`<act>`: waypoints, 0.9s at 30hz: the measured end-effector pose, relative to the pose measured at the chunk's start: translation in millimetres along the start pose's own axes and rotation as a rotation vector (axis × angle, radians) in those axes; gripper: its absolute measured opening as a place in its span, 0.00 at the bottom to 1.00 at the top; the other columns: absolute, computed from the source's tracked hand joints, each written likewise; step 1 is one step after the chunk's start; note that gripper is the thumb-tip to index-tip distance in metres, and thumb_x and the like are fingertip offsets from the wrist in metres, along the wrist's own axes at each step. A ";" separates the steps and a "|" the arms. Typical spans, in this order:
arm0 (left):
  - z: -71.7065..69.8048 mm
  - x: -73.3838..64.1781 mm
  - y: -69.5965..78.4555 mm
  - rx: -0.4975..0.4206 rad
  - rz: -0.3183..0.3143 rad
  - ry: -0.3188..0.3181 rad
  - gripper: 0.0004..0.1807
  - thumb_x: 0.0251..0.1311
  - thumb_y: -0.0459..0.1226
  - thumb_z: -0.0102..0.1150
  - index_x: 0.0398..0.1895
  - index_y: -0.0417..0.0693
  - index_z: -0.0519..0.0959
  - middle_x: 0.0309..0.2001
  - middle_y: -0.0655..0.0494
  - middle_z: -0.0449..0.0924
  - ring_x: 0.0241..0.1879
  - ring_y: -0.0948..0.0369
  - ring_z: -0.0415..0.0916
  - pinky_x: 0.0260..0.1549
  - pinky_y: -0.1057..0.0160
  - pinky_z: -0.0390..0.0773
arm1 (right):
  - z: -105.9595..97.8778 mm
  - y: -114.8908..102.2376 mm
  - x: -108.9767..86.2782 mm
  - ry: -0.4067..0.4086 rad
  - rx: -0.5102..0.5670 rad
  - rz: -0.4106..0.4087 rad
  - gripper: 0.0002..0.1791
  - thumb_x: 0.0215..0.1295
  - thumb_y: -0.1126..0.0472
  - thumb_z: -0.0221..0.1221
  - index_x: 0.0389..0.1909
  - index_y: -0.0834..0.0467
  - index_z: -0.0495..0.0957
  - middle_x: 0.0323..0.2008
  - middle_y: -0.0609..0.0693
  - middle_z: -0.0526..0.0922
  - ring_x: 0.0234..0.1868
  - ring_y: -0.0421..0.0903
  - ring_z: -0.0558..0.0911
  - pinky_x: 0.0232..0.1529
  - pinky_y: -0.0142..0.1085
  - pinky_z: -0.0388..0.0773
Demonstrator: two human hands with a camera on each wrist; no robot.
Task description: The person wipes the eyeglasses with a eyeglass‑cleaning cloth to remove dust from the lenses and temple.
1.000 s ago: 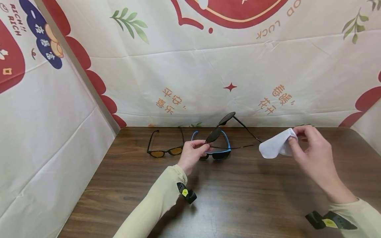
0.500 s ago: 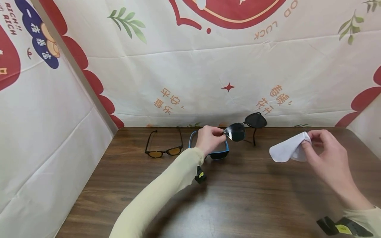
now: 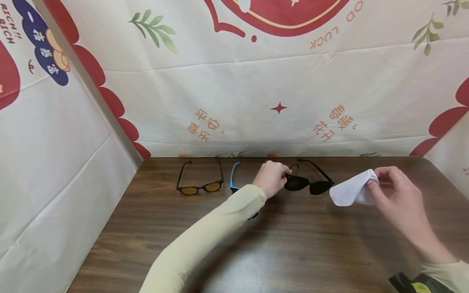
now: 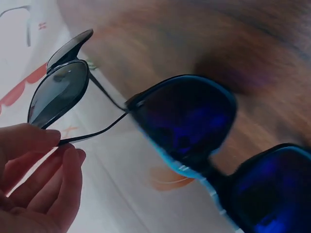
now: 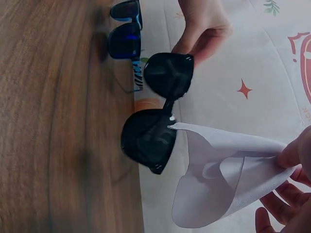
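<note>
My left hand (image 3: pixel 272 178) pinches a pair of black sunglasses (image 3: pixel 296 183) near the hinge at one end. Their dark lenses face me in the head view, low over the far part of the table. In the left wrist view the thumb and fingers hold the frame beside a lens (image 4: pixel 58 97). My right hand (image 3: pixel 399 199) grips a pale cleaning cloth (image 3: pixel 351 189) between thumb and fingers. The cloth hangs folded just right of the sunglasses, and its edge overlaps them in the right wrist view.
Blue-and-black sunglasses (image 4: pixel 184 116) lie on the table (image 3: pixel 311 252), mostly hidden behind my left hand in the head view. Left of them are black-framed glasses (image 3: pixel 199 189) with amber lenses, temples unfolded. A printed white cloth wall (image 3: pixel 234 93) rises along the back edge.
My left hand has moved right and turned the black sunglasses from sideways to lenses facing me, lowering them toward the table. The right hand shifted slightly right, then down, still holding the cloth.
</note>
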State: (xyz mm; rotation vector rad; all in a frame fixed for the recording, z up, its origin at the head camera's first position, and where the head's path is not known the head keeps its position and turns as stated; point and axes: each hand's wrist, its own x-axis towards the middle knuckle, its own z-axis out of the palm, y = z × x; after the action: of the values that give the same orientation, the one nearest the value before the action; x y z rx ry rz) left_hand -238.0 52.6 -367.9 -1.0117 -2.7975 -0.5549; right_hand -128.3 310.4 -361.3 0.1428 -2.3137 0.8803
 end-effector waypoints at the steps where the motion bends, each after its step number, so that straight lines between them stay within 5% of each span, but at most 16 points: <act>1: 2.3 -0.6 -0.5 0.008 0.005 -0.006 0.12 0.62 0.31 0.61 0.47 0.48 0.85 0.40 0.58 0.85 0.25 0.71 0.74 0.26 0.78 0.70 | 1.2 -0.3 -0.5 -0.005 0.000 0.000 0.14 0.53 0.77 0.62 0.42 0.70 0.73 0.38 0.40 0.73 0.37 0.19 0.67 0.34 0.11 0.64; 5: 9.6 -3.0 -2.8 0.020 0.013 -0.012 0.12 0.61 0.30 0.61 0.47 0.47 0.85 0.40 0.57 0.85 0.28 0.69 0.77 0.27 0.77 0.72 | 7.0 -0.4 -2.1 -0.020 0.009 -0.007 0.15 0.53 0.78 0.62 0.41 0.70 0.73 0.38 0.57 0.76 0.37 0.19 0.67 0.36 0.11 0.64; 8: 13.6 -4.4 -4.5 0.018 0.012 -0.012 0.12 0.60 0.30 0.62 0.46 0.46 0.85 0.38 0.58 0.85 0.30 0.68 0.78 0.29 0.76 0.73 | 11.0 0.2 -3.3 -0.035 0.020 -0.015 0.15 0.52 0.78 0.63 0.41 0.70 0.73 0.38 0.60 0.76 0.36 0.19 0.67 0.35 0.11 0.64; 20: 27.3 -13.7 -13.7 0.179 -0.010 -0.061 0.14 0.60 0.37 0.64 0.49 0.57 0.84 0.43 0.64 0.84 0.51 0.60 0.75 0.46 0.60 0.72 | 32.5 -6.8 -8.0 -0.087 0.043 -0.123 0.14 0.48 0.78 0.65 0.37 0.67 0.75 0.35 0.56 0.77 0.37 0.21 0.68 0.37 0.12 0.66; 27: 30.0 -19.4 -16.9 0.142 -0.035 -0.058 0.12 0.62 0.39 0.62 0.49 0.60 0.84 0.43 0.66 0.83 0.55 0.61 0.71 0.48 0.57 0.69 | 46.9 -11.5 -8.9 -0.124 0.030 -0.229 0.17 0.43 0.80 0.67 0.32 0.63 0.76 0.32 0.49 0.77 0.34 0.26 0.71 0.36 0.14 0.69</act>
State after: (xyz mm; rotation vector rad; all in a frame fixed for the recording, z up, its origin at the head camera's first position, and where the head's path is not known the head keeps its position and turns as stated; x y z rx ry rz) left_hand -233.3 40.3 -405.3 -0.9664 -2.8622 -0.3304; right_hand -142.9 271.0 -386.7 0.4775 -2.3394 0.8096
